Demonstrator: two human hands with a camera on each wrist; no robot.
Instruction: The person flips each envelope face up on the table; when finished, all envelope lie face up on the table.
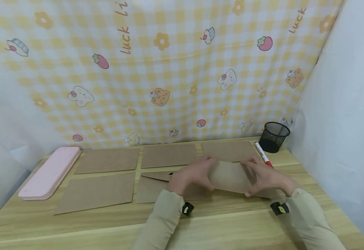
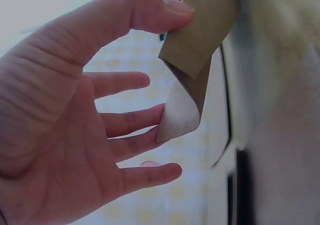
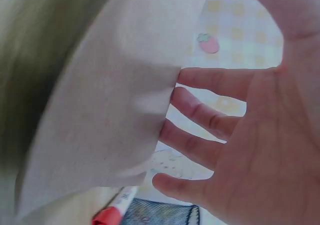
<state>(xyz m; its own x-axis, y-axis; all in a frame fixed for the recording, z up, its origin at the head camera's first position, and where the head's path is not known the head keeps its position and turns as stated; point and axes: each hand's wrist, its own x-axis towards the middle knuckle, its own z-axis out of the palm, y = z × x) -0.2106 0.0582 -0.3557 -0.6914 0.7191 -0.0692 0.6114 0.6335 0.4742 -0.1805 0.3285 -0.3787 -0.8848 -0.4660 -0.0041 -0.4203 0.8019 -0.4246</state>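
Observation:
Between my two hands, a brown kraft-paper envelope (image 1: 230, 177) is held a little above the table's right half. My left hand (image 1: 194, 175) grips its left end; in the left wrist view the thumb presses on the brown paper (image 2: 200, 30), and two middle fingertips touch a bent corner with a pale inner face. My right hand (image 1: 267, 177) holds the right end, its thumb at the near edge. In the right wrist view, straight fingers meet the far edge of the paper (image 3: 115, 100). Partly hidden by my left hand, another envelope (image 1: 150, 194) shows a slanting flap edge and a dark mark.
Several flat brown envelopes (image 1: 95, 192) lie in two rows at left and back. A pink case (image 1: 50, 173) lies at the left edge. At back right stand a black mesh pen cup (image 1: 274, 137) and a white marker (image 1: 261, 152) with a red cap. A patterned curtain (image 1: 182, 69) hangs behind.

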